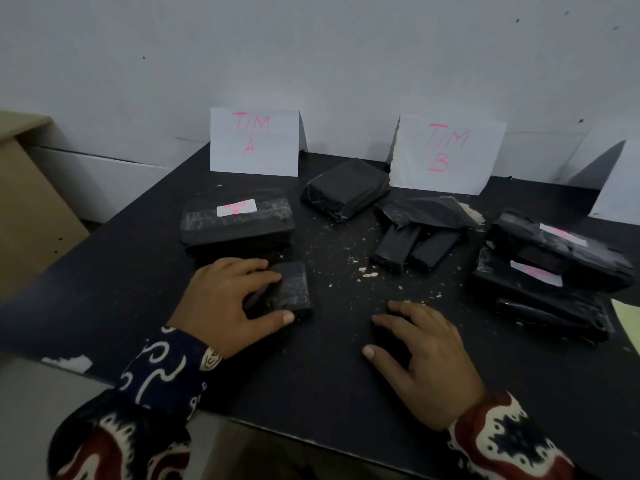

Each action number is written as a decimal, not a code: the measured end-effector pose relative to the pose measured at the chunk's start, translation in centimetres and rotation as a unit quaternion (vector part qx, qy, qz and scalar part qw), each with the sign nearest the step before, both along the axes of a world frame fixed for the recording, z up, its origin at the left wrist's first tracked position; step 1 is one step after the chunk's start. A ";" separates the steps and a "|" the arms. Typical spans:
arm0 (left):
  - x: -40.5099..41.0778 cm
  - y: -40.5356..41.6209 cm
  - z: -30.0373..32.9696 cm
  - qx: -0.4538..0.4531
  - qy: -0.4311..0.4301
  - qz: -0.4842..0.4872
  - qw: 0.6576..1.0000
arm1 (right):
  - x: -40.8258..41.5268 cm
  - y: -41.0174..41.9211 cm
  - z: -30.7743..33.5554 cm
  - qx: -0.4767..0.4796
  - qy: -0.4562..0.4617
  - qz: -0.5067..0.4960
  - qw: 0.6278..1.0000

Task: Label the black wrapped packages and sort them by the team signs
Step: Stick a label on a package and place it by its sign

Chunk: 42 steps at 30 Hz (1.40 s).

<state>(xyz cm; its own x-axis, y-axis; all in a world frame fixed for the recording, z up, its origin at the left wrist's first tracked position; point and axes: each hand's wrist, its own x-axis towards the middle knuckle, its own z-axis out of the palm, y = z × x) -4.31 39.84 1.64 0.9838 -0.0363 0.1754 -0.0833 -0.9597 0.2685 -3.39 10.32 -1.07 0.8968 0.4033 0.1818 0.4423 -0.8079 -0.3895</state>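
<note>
On the black table (311, 382), my left hand (225, 303) grips a small black wrapped package (291, 289) in front of a labelled stack (237, 220) below the "TIM A" sign (254, 142). My right hand (429, 362) lies over another small black package (389, 337), fingers curled around it. A "TIM B" sign (446, 154) stands at the back right. Two labelled packages (554, 258) are stacked at the right. Unlabelled ones lie in the middle: a thick one (346, 188) and two slim ones (415, 249) under loose black wrap (429, 209).
Crumbs and paper scraps litter the table centre (363, 271). A cardboard box (31, 202) stands at the left beside the table. A white sheet (616, 188) leans at the far right, and a yellowish paper (628, 317) pokes in at the right edge.
</note>
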 end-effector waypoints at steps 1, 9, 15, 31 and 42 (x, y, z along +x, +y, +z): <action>-0.1 0.1 -0.2 0.005 0.018 0.001 1.000 | 0.0 -0.1 0.0 0.007 0.004 0.002 1.000; -0.4 -1.1 -0.4 -0.071 0.020 -0.024 0.997 | -1.3 -1.8 0.1 0.073 -0.005 -0.023 0.997; 0.5 -8.7 0.1 -0.126 0.016 -0.127 0.984 | -2.3 -4.4 0.9 0.127 -0.039 -0.109 0.985; 3.3 -18.2 -0.6 -0.040 0.051 -0.226 0.972 | -3.7 -13.4 0.7 0.117 -0.108 -0.296 0.942; 2.7 -19.7 -0.9 0.029 -0.027 -0.234 0.972 | -3.7 -19.8 2.4 -0.104 0.068 -0.438 0.890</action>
<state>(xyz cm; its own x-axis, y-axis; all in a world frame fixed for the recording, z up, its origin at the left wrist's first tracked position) -1.59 20.11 0.74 0.8471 -0.4880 0.2103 -0.5258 -0.8271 0.1986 -7.13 -9.47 1.29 0.8915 -0.4503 0.0501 -0.4338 -0.8803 -0.1922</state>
